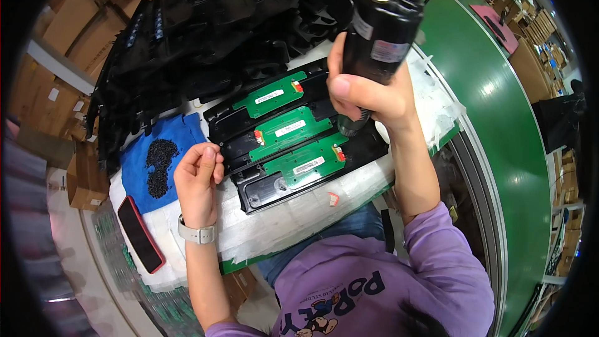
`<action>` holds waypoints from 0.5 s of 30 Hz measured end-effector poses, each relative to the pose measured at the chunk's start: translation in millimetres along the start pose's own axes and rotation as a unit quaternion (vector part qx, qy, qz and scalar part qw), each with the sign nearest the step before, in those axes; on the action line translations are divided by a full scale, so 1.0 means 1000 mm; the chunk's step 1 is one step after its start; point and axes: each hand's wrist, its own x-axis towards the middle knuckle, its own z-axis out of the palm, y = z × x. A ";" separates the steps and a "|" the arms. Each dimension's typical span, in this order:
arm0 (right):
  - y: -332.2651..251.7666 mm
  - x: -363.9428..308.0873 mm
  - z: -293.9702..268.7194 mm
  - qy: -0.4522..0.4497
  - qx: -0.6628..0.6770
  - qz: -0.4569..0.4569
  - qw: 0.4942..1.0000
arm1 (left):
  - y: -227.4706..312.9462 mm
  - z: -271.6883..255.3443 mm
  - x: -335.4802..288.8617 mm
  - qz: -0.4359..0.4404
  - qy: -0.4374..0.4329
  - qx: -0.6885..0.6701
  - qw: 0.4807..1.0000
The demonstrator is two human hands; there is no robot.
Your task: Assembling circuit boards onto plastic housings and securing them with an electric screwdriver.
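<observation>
My right hand [377, 97] is wrapped around a black electric screwdriver [364, 56], held upright with its tip pointing down by the right end of the black plastic housings [262, 191]. Three green circuit boards lie in these housings: a far one [274, 96], a middle one [274, 137] and a near one [324, 178]. Each carries a white label and a small red-and-white connector. At the housings' left edge my left hand [198, 178] is closed, thumb against fingers; whatever it may pinch is too small to make out. Just left of it, small black screws [160, 162] lie heaped on a blue cloth [133, 161].
Black molded parts [218, 37] are stacked high behind the housings. A red-edged phone [141, 235] lies at the left on the white sheet [274, 224], and a small red-and-white piece [334, 200] lies near the front. A green conveyor belt [499, 106] runs along the right.
</observation>
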 end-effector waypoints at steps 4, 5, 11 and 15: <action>0.006 -0.003 -0.007 0.005 0.131 -0.059 0.990 | 0.003 0.000 -0.002 0.001 -0.028 -0.066 0.997; 0.009 -0.001 -0.011 -0.035 0.203 -0.097 0.974 | 0.005 0.006 -0.004 -0.017 -0.026 -0.142 0.989; 0.010 -0.002 0.012 -0.011 0.385 -0.196 0.902 | 0.003 0.022 -0.015 -0.065 -0.109 -0.147 0.981; 0.014 -0.006 0.021 0.010 0.394 -0.189 0.899 | 0.007 0.035 -0.024 -0.088 -0.168 -0.033 0.981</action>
